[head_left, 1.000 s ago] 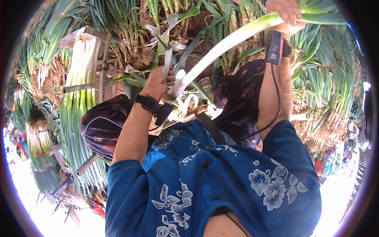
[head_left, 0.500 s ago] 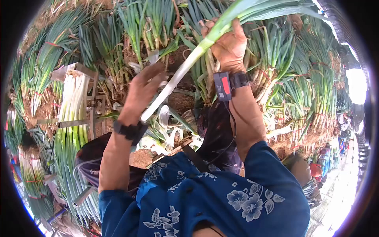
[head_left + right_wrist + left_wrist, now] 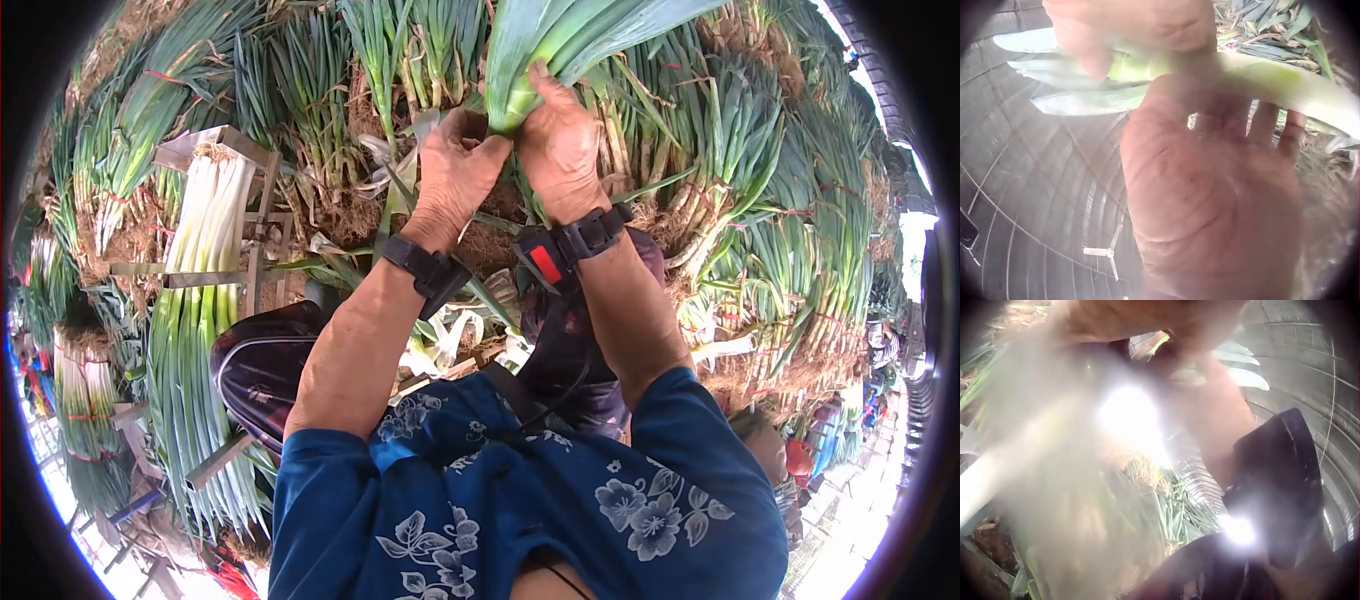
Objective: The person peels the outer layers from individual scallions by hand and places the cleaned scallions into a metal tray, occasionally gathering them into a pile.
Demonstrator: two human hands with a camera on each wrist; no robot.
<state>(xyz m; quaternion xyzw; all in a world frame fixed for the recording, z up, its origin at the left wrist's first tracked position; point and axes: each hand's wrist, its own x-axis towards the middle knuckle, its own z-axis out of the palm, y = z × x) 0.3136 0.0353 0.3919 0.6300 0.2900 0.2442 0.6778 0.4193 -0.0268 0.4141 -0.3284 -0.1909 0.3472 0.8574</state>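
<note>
A leek is held up between both hands, its broad green leaves fanned toward the top of the head view. My left hand pinches it at the pale base of the leaves, thumb and forefinger together. Beside it, my right hand grips the same part with the thumb up along the leaves. The white stalk lies hidden behind the hands in the head view. It shows at the left of the blurred left wrist view as a white shaft. The right wrist view has the left palm under the leek, fingers behind it.
A metal rack at the left holds a bundle of trimmed leeks. Untrimmed leek bundles with roots stand all around. Peeled leaf scraps lie between the knees. One white stalk lies at the right.
The left hand has left the root end, where it held a peeled strip, and come up beside the right. The right hand has moved left, and the leek has swung to point away from the body.
</note>
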